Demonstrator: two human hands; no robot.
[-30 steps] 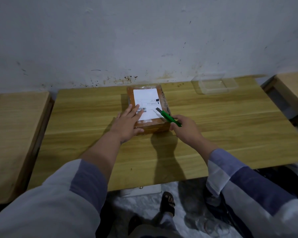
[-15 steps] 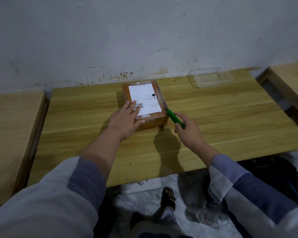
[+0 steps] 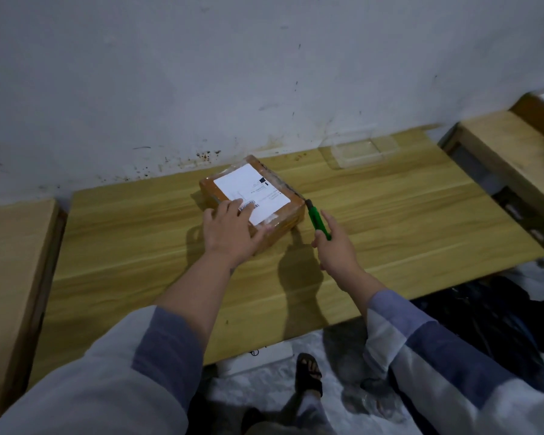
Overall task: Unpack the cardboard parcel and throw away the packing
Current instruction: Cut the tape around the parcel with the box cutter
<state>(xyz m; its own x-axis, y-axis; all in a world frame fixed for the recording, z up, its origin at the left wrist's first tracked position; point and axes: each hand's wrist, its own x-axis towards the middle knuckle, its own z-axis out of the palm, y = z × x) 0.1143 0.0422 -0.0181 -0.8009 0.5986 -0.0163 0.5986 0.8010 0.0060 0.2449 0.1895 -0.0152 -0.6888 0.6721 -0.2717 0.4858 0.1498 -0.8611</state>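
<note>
A flat brown cardboard parcel [image 3: 274, 183] wrapped in clear tape, with a white shipping label on top, lies on the wooden table [image 3: 390, 221] near the wall. My left hand [image 3: 230, 230] rests flat on the parcel's near left corner, fingers spread over the label's barcode. My right hand [image 3: 336, 249] grips a green utility knife [image 3: 318, 221]. The knife's tip touches the parcel's right near corner.
A clear plastic tray [image 3: 358, 150] sits at the back right of the table by the wall. Another wooden table [image 3: 10, 262] stands to the left and a third [image 3: 512, 146] to the right. Dark bags [image 3: 484, 315] and plastic lie on the floor below.
The knife moved from over the label to the parcel's right near corner. The parcel now lies turned at an angle under my left hand.
</note>
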